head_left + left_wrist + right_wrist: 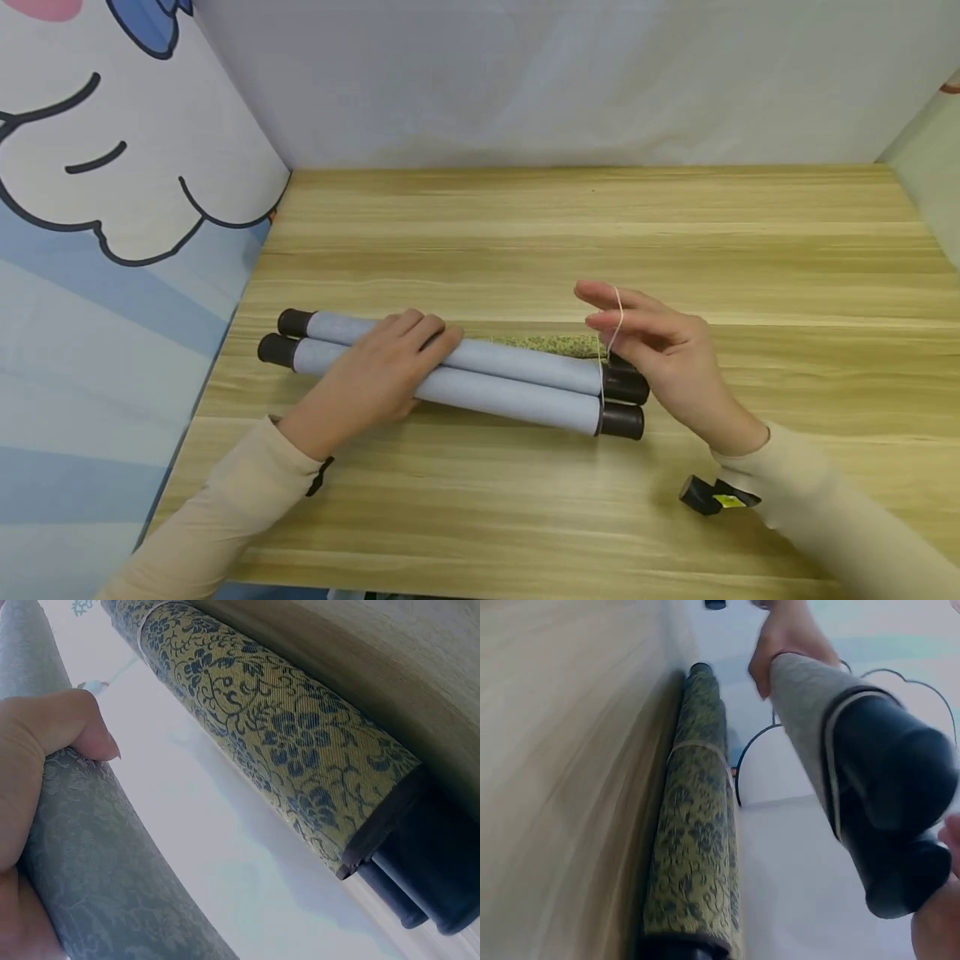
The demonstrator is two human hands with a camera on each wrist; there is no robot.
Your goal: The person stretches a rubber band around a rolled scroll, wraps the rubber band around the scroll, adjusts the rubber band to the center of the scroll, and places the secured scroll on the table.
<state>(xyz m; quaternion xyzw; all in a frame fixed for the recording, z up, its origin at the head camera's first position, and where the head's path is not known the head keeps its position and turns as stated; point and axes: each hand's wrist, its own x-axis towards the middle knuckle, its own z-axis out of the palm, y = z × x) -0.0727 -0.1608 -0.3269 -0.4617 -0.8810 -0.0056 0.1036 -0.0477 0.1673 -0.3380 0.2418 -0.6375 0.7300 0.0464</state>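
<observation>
A scroll (517, 400) in light blue-grey cloth, rolled into two parallel rolls with black end knobs, is held above the table. My left hand (390, 362) grips it left of its middle; in the left wrist view the thumb bends over the cloth. Around the right end, beside the knobs, runs a thin pale elastic band (602, 387). My right hand (675, 354) holds a stretched loop of this band with its fingers, just behind the right knobs. Behind the blue-grey scroll lies a yellow scroll (277, 735) with dark flower patterns, mostly hidden in the head view.
The yellow scroll has its own pale band (697, 744) around it and dark end knobs. The wood-grain table (525, 242) meets a pale wall (570, 83) at the back and a cloud-printed panel (150, 192) on the left. Both wrists carry black straps.
</observation>
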